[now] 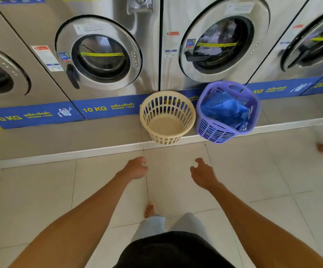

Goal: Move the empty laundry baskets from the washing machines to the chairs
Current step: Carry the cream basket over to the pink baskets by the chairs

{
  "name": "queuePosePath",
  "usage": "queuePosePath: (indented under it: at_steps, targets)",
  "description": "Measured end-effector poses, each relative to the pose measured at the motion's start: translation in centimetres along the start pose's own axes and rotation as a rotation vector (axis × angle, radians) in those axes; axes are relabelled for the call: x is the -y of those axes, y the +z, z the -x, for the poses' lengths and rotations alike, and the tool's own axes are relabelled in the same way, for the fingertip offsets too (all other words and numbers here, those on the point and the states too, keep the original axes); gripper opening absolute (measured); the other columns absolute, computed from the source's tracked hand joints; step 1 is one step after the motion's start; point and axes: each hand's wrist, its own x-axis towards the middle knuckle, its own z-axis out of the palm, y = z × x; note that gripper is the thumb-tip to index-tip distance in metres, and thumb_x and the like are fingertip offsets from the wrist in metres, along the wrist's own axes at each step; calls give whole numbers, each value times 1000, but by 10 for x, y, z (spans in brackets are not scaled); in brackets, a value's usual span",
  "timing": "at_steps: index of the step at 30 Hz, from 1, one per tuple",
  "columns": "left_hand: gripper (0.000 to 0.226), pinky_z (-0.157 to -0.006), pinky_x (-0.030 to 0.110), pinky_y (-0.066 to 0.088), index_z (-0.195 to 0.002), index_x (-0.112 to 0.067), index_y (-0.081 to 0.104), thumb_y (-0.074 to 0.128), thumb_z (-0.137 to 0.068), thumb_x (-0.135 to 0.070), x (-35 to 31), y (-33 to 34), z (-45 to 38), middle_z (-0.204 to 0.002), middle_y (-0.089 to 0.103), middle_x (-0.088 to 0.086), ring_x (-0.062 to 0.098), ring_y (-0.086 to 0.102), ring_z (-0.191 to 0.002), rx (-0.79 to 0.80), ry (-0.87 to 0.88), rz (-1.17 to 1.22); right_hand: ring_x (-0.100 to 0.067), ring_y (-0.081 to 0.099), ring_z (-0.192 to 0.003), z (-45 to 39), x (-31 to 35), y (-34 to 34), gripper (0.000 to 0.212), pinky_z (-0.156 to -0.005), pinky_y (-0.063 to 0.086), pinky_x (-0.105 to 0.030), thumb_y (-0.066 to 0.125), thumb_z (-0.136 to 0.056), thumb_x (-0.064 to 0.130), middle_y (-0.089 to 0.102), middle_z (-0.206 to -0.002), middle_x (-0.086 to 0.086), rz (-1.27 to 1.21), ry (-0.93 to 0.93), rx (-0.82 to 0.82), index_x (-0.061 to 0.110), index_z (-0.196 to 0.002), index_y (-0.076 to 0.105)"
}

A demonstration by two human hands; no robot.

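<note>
Empty basket (167, 117) left of bag-filled basket (227, 111)

Left hand (136, 168): your arm's stretched forward, bare, fingers loosely curled, holding nothing, short of the cream basket (167, 117).
Right hand (203, 174): same reach, fingers half-curled with the thumb out, empty, just below-right of that basket.
Spacing: your hands sit apart, neither touching it.
</note>
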Motion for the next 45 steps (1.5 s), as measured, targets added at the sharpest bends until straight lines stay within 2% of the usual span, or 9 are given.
queuePosePath:
  at_steps: [7, 12, 20, 24, 27, 32, 35, 39, 45]
  targets:
    - [49, -92, 27, 41, -140, -20, 46, 48, -91, -22, -22, -34, -66, -141, 53, 11, 25, 55, -115, -14, -71, 80, -39, 58, -122, -107, 33, -35, 47, -97, 47, -43, 45, -101, 23, 60, -134, -21, 92, 10, 77, 8, -145, 38]
    - [50, -102, 30, 39, -142, -22, 46, 49, -92, -22, -28, -52, -114, -146, 49, 11, 27, 48, -132, -23, -182, 130, -40, 52, -130, -207, 53, -50, 50, -105, 42, -47, 45, -101, 25, 53, -143, -22, 193, -22, 194, 7, -146, 35]
    - [49, -101, 31, 41, -141, -22, 47, 49, -92, -22, -52, -59, -212, -143, 53, 11, 28, 50, -128, 43, -394, 224, -42, 55, -121, -359, 88, -85, 44, -100, 47, -47, 43, -100, 23, 56, -134, -22, 382, -74, 337, 4, -139, 44]
    - [50, -85, 28, 43, -140, -25, 48, 51, -90, -24, -63, -48, -275, -140, 55, 7, 23, 57, -109, 26, -481, 390, -38, 58, -117, -451, 91, -75, 53, -99, 48, -48, 42, -95, 34, 58, -132, -19, 493, -66, 335, 8, -140, 42]
    - [56, -88, 29, 42, -146, -29, 40, 49, -91, -23, -71, -37, -321, -144, 51, 7, 26, 54, -122, -23, -520, 497, -39, 55, -121, -504, 98, -65, 45, -95, 44, -40, 48, -97, 23, 55, -135, -20, 564, -83, 330, 2, -137, 48]
    - [75, -75, 33, 50, -152, -42, 13, 48, -89, -21, -74, -22, -380, -142, 52, 15, 30, 62, -97, -97, -541, 589, -41, 53, -119, -582, 84, -53, 46, -97, 48, -45, 37, -93, 27, 53, -131, -24, 660, -174, 180, 2, -130, 51]
    - [84, -83, 40, 56, -153, -44, 1, 51, -90, -21, -67, -14, -407, -137, 54, 16, 32, 62, -98, -135, -560, 597, -41, 53, -111, -608, 78, -45, 46, -82, 45, -41, 57, -83, 27, 55, -125, -26, 565, -162, 11, 7, -124, 53]
    - [91, -79, 37, 56, -153, -44, -1, 54, -88, -13, -62, -6, -429, -138, 52, 18, 28, 60, -93, -153, -535, 638, -43, 47, -123, -632, 80, -40, 53, -96, 47, -50, 63, -88, 22, 47, -137, -25, 513, -167, -135, 11, -137, 46]
    - [98, -89, 43, 55, -152, -46, -1, 62, -84, -15, -48, 0, -425, -151, 41, 14, 38, 55, -120, -140, -525, 712, -44, 56, -120, -639, 75, -52, 54, -91, 50, -51, 61, -89, 9, 57, -133, -22, 340, -16, 59, 8, -138, 40]
